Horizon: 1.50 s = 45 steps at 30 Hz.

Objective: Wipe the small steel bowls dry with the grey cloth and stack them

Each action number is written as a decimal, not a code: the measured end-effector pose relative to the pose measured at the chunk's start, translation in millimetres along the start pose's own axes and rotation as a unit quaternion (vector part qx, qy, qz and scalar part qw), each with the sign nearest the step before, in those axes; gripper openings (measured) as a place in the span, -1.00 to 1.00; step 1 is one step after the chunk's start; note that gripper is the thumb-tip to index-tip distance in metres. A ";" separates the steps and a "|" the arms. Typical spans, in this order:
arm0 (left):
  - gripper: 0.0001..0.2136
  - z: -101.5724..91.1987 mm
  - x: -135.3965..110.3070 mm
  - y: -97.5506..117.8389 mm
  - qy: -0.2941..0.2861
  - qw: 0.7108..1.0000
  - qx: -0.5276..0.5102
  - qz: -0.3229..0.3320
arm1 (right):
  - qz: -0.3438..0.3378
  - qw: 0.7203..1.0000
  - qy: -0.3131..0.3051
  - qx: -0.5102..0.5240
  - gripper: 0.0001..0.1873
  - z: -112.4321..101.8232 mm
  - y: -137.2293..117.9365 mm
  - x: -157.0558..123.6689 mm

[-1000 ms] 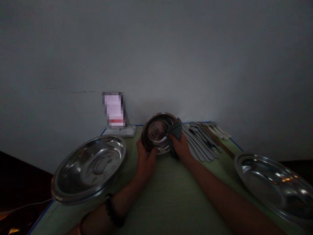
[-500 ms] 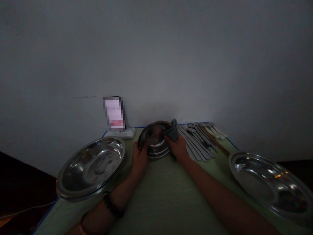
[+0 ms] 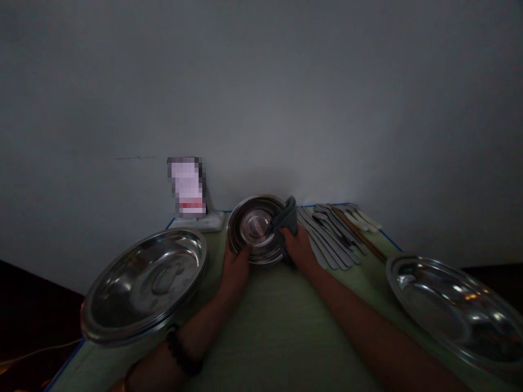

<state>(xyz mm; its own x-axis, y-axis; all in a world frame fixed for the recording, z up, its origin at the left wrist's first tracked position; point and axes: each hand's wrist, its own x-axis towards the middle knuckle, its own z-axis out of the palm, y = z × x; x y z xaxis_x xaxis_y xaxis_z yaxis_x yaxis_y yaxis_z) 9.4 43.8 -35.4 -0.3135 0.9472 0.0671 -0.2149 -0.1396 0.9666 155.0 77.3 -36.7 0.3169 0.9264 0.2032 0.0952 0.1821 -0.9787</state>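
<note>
A round stainless steel bowl (image 3: 256, 226) is tilted so that its inside faces me, near the back of the table. My left hand (image 3: 237, 265) is closed on its lower left rim, thumb on the inside and fingers hidden behind. At the bowl's right rim, my right hand (image 3: 297, 245) grips a grey-green cloth (image 3: 287, 216). The folded cloth lies over the rim, and part of it hangs below near the hand. Whether the right fingers also clasp the bowl itself I cannot tell.
Stacked large steel basins (image 3: 92, 310) stand at the left, another steel basin (image 3: 425, 313) at the right. Several knives (image 3: 327, 245), other cutlery and wooden chopsticks (image 3: 362, 237) lie right of the bowl. A phone (image 3: 188, 185) leans on a white stand (image 3: 200, 222) before the wall.
The bowl has tipped further toward me, showing more of its round bottom. Both hands keep their holds at its sides. The view has shifted slightly.
</note>
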 end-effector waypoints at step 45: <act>-0.69 5.9 -3.9 17.0 0.022 0.994 0.082 -0.061 | -0.009 0.998 -0.018 -0.054 -0.68 -1.4 0.6 4.4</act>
<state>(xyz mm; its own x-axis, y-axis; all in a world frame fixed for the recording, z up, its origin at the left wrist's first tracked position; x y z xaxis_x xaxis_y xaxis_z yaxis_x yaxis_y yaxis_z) 12.4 39.3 -17.8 -0.3347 0.9403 -0.0614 -0.1011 0.0290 0.9945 157.7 81.0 -36.4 0.2802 0.9351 0.2172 0.2019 0.1638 -0.9656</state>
